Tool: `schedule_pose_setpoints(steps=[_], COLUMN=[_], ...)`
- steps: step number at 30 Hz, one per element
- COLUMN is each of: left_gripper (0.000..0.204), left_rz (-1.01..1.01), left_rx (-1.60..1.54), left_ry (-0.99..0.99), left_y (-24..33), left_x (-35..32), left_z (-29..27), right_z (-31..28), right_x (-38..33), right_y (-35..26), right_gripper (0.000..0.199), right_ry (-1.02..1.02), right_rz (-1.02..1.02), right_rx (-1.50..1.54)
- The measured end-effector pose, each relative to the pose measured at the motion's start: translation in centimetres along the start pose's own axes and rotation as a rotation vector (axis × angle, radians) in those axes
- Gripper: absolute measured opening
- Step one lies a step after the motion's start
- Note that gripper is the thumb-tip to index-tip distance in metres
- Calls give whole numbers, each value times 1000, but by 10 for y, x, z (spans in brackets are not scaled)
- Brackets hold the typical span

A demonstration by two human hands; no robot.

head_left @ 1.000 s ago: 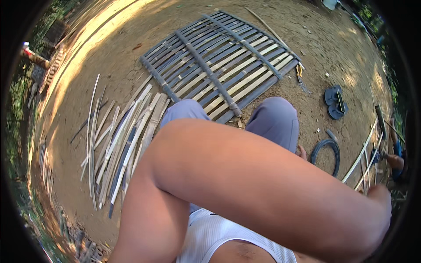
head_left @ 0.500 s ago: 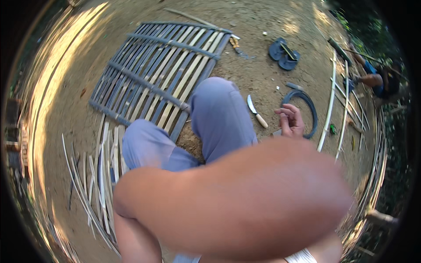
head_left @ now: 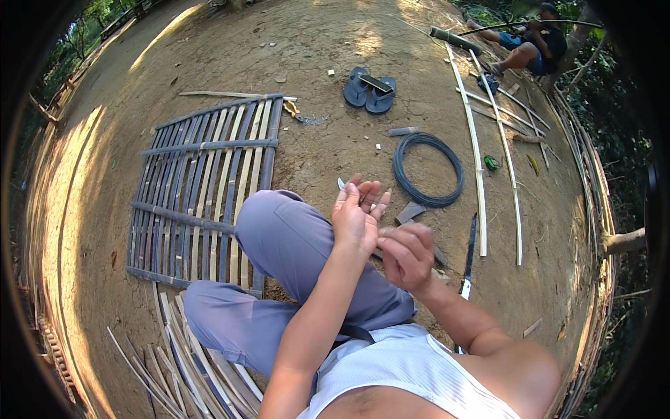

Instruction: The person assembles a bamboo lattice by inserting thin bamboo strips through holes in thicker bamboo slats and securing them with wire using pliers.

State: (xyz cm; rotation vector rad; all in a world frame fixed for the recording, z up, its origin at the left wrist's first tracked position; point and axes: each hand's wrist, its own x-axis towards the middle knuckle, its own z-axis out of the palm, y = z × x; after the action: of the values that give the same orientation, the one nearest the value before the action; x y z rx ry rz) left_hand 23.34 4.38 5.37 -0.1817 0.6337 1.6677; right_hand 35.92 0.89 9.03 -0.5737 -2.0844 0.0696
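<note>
My left hand (head_left: 359,218) is palm up in front of my raised knee, its fingers loosely bent and apart. Against its right side, near the heel of the palm, my right hand (head_left: 407,257) is curled closed; whatever its fingers may pinch is hidden. Just beyond the left fingertips, the tip of a knife blade (head_left: 340,184) shows, the rest covered by the hand. A grey flat metal piece (head_left: 410,212) lies past the right hand. To its right, a machete (head_left: 471,255) with a dark blade and white handle rests on the dirt.
A coil of dark wire (head_left: 457,183) lies ahead, with flip-flops (head_left: 379,103) farther off. A slatted bamboo panel (head_left: 183,209) is at left, yellow-handled pliers (head_left: 291,108) by its corner. Split bamboo strips (head_left: 209,373) lie near left, long poles (head_left: 477,181) at right. A person (head_left: 541,49) sits far right.
The arm that filled the lower view has come down, and both hands are now together before my knee. My view has turned, so the panel and coil appear shifted.
</note>
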Motion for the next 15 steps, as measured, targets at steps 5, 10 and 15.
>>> schedule_pose_setpoints(steps=[5, 10, 15], left_gripper=[29, 32, 39], left_rz=[76, 27, -20], left_rx=[-121, 35, 13], left_ry=[8, -53, -72], left_y=[-5, -6, -1], left_x=[6, 1, -5], left_z=[-6, -14, -14], right_z=[23, 31, 32], right_x=[-26, 8, 18], right_y=[6, 23, 30], right_gripper=[25, 30, 24], right_ry=[28, 456, 462], right_rz=[1063, 1254, 1141], right_rx=[575, 1069, 1304])
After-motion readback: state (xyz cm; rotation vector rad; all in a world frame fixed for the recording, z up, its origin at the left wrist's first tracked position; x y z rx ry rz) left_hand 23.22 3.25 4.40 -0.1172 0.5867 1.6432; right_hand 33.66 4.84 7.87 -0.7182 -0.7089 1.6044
